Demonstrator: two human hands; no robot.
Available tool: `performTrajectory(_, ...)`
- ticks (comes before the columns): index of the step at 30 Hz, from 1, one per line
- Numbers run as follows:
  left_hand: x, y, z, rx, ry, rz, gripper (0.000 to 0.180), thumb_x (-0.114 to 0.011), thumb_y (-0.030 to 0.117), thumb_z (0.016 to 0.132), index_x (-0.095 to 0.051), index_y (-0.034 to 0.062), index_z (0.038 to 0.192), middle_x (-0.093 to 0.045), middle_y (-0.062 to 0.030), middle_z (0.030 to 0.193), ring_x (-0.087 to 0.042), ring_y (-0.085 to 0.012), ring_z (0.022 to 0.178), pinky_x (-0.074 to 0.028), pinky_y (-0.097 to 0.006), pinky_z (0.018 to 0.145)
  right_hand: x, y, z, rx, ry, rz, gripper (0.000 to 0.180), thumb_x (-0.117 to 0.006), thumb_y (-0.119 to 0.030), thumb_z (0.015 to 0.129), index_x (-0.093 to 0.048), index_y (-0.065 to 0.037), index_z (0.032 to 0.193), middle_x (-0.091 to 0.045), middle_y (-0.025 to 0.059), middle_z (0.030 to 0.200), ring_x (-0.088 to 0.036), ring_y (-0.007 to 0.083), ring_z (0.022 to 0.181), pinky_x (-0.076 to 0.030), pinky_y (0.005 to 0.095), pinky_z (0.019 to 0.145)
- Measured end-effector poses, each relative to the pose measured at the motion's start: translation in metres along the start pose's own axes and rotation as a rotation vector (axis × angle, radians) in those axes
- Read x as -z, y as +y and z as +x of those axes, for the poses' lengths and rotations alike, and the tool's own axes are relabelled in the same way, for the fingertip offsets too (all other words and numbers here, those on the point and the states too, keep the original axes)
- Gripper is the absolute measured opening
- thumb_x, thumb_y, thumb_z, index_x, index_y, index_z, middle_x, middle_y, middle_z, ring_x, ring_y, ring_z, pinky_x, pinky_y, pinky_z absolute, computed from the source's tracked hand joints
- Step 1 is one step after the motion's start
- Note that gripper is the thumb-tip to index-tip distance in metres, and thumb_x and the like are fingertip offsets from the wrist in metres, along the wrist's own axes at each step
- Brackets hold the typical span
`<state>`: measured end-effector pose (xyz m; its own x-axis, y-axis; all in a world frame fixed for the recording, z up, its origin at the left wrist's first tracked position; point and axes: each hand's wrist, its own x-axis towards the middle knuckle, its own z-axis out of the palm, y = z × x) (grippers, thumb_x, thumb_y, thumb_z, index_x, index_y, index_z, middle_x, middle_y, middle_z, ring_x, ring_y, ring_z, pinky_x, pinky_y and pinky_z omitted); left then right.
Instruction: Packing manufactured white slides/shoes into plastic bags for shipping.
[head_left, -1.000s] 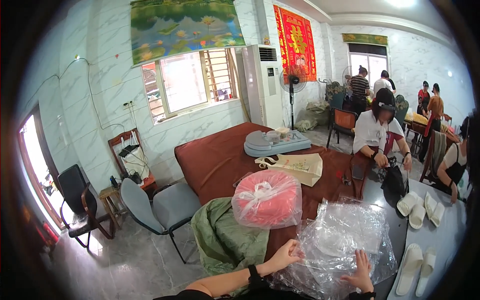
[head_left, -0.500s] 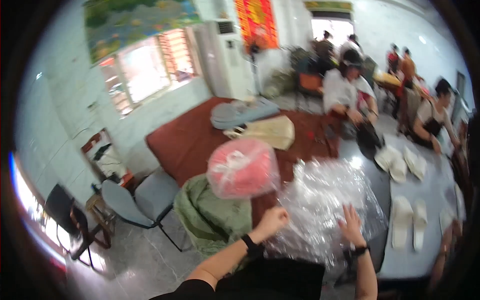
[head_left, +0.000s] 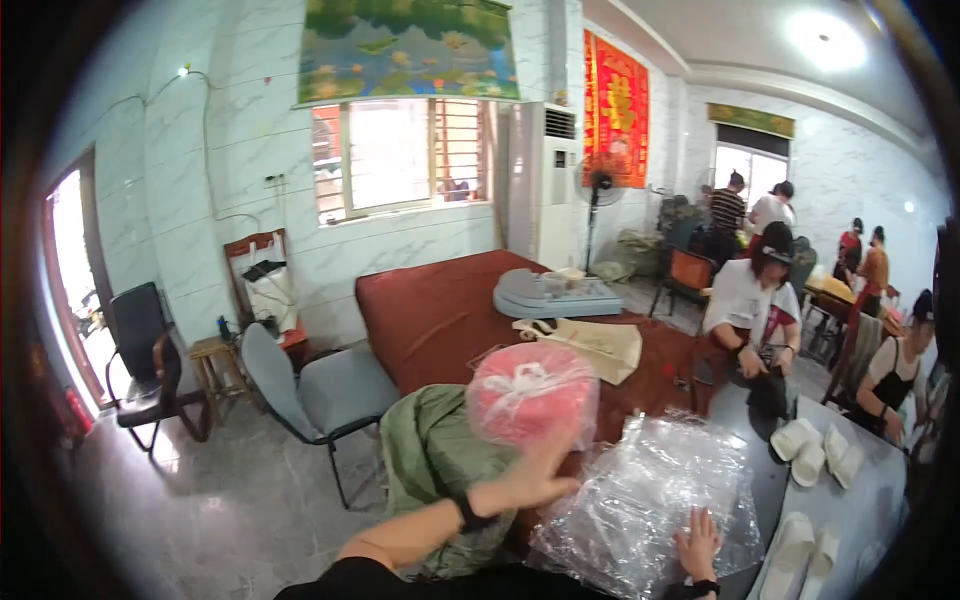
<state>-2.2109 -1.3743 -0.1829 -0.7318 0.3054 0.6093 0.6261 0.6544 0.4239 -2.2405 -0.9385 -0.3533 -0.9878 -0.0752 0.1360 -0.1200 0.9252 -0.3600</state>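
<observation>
A pile of clear plastic sheeting [head_left: 650, 490], crinkled and shiny, lies in front of me. Flat on its near right part rests my right hand [head_left: 698, 545], fingers spread. My left hand [head_left: 530, 475] is in the air with its fingers stretched out, somewhat blurred, and holds nothing I can see. It is between the sheeting and a round pink bundle [head_left: 500, 410] in a clear bag tied with a white knot, and overlaps the bundle's lower edge. Below the bundle hangs a crumpled green woven sack [head_left: 425, 430].
A cream cloth bag [head_left: 600, 345] and a grey-blue tray-like thing [head_left: 550, 298] lie on the brown-covered table [head_left: 430, 300]. Pale slippers [head_left: 790, 555] stand at the right. Across the table a person [head_left: 755, 310] handles something dark. A grey chair [head_left: 340, 395] is on the left.
My head view has tilted up and swung left. The left hand has gone from closed fingers over the sheeting to stretched fingers near the bundle. My right hand has come down onto the sheeting.
</observation>
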Motion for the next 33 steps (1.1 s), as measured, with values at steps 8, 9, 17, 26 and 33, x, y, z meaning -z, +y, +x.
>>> performTrajectory(8, 0.262, 0.055, 0.075, -0.302, 1.359, -0.267, 0.081, -0.061, 0.043, 0.095, -0.021, 0.0070, 0.156, -0.022, -0.0148, 0.161, -0.021, -0.0302, 0.149, -0.014, -0.050, 0.120, 0.004, -0.004, 0.017, 0.059, -0.002, 0.035, 0.076, -0.067, -0.040, 0.086, -0.036, -0.018, 0.152, -0.025, 0.0188, 0.161, -0.025, 0.0377, 0.146, -0.019, 0.0590, 0.110)
performTrajectory(9, 0.247, 0.065, 0.083, -0.362, 1.126, 0.143, 0.085, -0.064, 0.044, 0.092, -0.022, 0.0078, 0.156, -0.023, -0.0150, 0.161, -0.020, -0.0313, 0.149, -0.013, -0.050, 0.120, 0.002, -0.002, 0.021, 0.046, 0.003, 0.037, 0.077, -0.068, -0.039, 0.085, -0.036, -0.018, 0.152, -0.025, 0.0189, 0.161, -0.025, 0.0376, 0.146, -0.019, 0.0588, 0.110)
performTrajectory(17, 0.316, 0.094, 0.112, -0.343, 1.070, 0.313, 0.087, -0.067, 0.026, 0.092, -0.013, 0.0092, 0.159, -0.019, -0.0164, 0.163, -0.021, -0.0299, 0.149, -0.018, -0.046, 0.120, -0.009, 0.008, 0.020, 0.127, -0.032, -0.025, 0.064, -0.051, -0.044, 0.099, -0.031, -0.019, 0.155, -0.023, 0.0181, 0.161, -0.021, 0.0417, 0.147, -0.016, 0.0612, 0.116)
performTrajectory(26, 0.045, 0.046, 0.020, 0.119, -0.361, -0.084, 0.051, -0.074, 0.032, 0.087, -0.057, -0.0017, 0.121, -0.063, -0.0171, 0.106, -0.063, -0.0264, 0.100, -0.051, -0.035, 0.087, 0.002, -0.001, 0.022, 0.098, 0.025, 0.014, 0.079, -0.072, -0.038, 0.083, -0.037, -0.021, 0.152, -0.025, 0.0176, 0.161, -0.028, 0.0392, 0.143, -0.021, 0.0606, 0.110)
performTrajectory(33, -0.105, -0.014, -0.025, 0.277, -0.518, -0.161, 0.046, -0.075, 0.038, 0.084, -0.063, -0.0018, 0.103, -0.060, -0.0201, 0.098, -0.057, -0.0368, 0.096, -0.047, -0.043, 0.086, 0.018, -0.015, 0.017, 0.064, 0.008, -0.004, 0.078, -0.069, -0.035, 0.085, -0.034, -0.024, 0.154, -0.026, 0.0159, 0.161, -0.028, 0.0362, 0.145, -0.022, 0.0601, 0.110)
